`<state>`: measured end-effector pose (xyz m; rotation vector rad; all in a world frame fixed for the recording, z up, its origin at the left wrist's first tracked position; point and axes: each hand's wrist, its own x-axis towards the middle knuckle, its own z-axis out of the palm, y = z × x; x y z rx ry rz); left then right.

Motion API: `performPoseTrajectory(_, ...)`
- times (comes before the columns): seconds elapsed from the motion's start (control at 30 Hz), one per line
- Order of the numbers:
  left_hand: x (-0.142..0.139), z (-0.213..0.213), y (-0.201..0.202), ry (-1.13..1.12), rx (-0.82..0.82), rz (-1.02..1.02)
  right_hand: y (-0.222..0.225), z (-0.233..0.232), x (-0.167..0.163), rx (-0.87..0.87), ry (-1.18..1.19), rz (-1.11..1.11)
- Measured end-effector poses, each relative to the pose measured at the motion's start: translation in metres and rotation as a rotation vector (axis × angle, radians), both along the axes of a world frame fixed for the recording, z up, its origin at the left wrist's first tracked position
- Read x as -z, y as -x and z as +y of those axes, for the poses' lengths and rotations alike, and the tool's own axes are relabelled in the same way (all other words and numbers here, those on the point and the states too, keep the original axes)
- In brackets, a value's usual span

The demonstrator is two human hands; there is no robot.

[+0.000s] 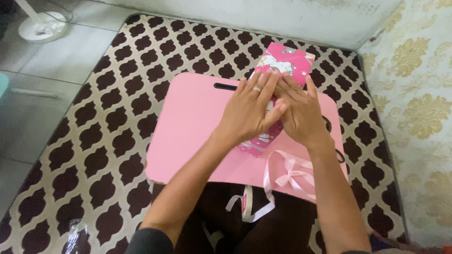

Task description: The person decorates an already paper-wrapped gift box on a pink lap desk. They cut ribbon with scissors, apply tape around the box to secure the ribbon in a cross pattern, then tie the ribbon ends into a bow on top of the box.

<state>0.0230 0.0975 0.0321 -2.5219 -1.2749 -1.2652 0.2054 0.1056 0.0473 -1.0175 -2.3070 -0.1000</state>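
A box wrapped in bright pink cartoon-printed paper [287,61] lies tilted on a pink lap table [193,122]. Both my hands press flat on top of it. My left hand [252,108], with a ring on one finger, covers the box's middle. My right hand [299,113] lies beside it, its fingers overlapping the left hand's fingertips. The box's near corner [256,146] shows below my left wrist. Most of the wrapped top is hidden under my hands.
A pale pink ribbon tied in a bow [289,176] trails over the table's near edge. A tape roll [246,203] rests on my lap. The table stands on a brown-and-cream patterned mattress [113,122]. A wall [419,94] rises at right; a white fan base [41,26] stands far left.
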Motion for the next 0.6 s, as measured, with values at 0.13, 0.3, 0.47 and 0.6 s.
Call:
performPoseTrajectory(0.13, -0.008, 0.006, -0.002, 0.181, -0.057, 0.200, -0.007, -0.003, 0.010, 0.032, 0.033, 0.037)
performPoseTrajectory(0.3, -0.005, 0.005, -0.005, 0.156, -0.092, 0.219, -0.015, -0.009, 0.015, 0.070, 0.028, 0.065)
performPoseTrajectory(0.47, -0.009, 0.007, -0.006, 0.197, -0.167, 0.315, -0.018, -0.016, 0.022, 0.237, 0.029, 0.087)
performPoseTrajectory(0.6, -0.016, 0.005, 0.010, 0.163, -0.222, 0.224, 0.001, -0.023, 0.035, 0.268, 0.231, 0.560)
